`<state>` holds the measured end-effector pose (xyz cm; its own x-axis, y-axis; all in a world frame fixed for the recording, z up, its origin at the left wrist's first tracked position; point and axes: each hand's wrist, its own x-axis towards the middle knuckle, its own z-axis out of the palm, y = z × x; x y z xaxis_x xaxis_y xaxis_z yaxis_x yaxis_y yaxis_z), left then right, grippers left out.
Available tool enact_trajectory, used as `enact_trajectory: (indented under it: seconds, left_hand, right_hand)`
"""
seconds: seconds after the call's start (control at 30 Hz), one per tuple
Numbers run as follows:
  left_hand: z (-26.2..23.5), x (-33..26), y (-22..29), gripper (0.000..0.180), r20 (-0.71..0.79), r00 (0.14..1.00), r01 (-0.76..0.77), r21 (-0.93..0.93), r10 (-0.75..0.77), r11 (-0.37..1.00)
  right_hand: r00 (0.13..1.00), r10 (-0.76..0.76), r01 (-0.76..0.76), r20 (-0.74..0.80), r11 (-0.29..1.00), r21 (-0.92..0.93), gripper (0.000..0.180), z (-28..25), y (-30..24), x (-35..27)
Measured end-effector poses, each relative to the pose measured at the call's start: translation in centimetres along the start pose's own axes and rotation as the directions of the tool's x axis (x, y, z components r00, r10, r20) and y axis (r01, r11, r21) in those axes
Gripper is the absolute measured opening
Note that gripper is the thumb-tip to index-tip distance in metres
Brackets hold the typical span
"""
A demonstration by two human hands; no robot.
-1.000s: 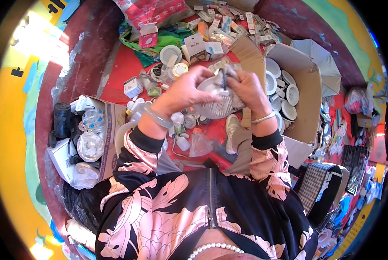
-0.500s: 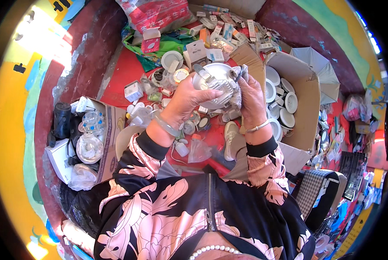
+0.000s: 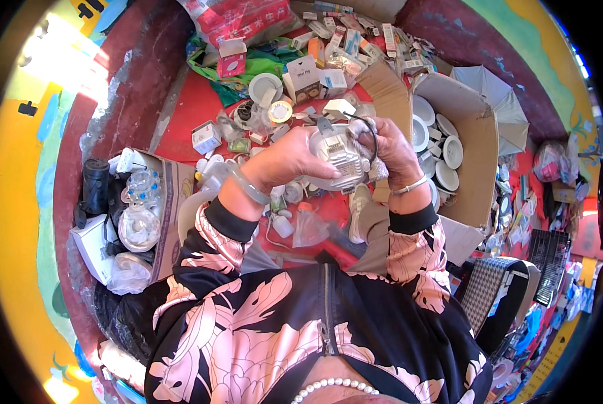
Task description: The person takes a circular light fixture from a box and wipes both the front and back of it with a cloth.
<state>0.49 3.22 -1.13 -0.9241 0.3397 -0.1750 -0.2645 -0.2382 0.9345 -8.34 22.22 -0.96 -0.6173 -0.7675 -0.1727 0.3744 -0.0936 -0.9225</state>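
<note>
A round white lamp fixture (image 3: 340, 159) with a ribbed grey back is held up between both hands over the red floor. My left hand (image 3: 289, 161) grips its left side. On its right side, my right hand (image 3: 390, 153) holds the fixture together with a whitish cloth (image 3: 375, 168), and a thin dark wire loops over the fingers. Both wrists wear bangles, and the sleeves are black with pink flowers.
A cardboard box (image 3: 473, 158) at the right holds several white round fixtures. Small boxes and loose parts (image 3: 301, 81) litter the red floor ahead. At the left, an open box (image 3: 170, 202) holds clear plastic pieces. A checkered stool (image 3: 493, 296) stands lower right.
Both hands with the fixture have moved further forward, away from my body, and the fixture has been turned so its ribbed back faces up.
</note>
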Motion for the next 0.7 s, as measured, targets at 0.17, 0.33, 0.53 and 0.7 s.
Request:
enact_trajectory:
  seconds: [0.17, 0.33, 0.53, 0.7]
  left_hand:
    - [-0.2, 0.7, -1.2, 0.059, -0.065, 0.997, -0.06, -0.147, 0.05, 0.987]
    - [0.1, 0.0, 1.2, 0.062, -0.18, 0.975, -0.174, -0.235, 0.133, 0.956]
    - [-1.8, 0.0, 1.6, 0.05, -0.325, 0.922, -0.338, -0.417, 0.209, 0.843]
    - [-2.1, 1.2, -0.1, 0.043, -0.334, 0.923, -0.37, -0.633, 0.191, 0.68]
  right_hand:
    - [0.991, 0.04, -0.046, -0.129, 0.998, -0.044, 0.026, 0.4, -0.1, -0.1]
    - [0.984, 0.051, -0.04, -0.169, 0.997, 0.066, 0.027, 0.5, -1.7, -0.7]
    - [0.952, -0.081, 0.053, -0.295, 0.994, -0.1, 0.022, -2.6, -1.3, -0.1]
    - [0.748, -0.43, 0.508, -0.506, 0.861, 0.02, 0.022, -0.1, -2.2, 0.2]
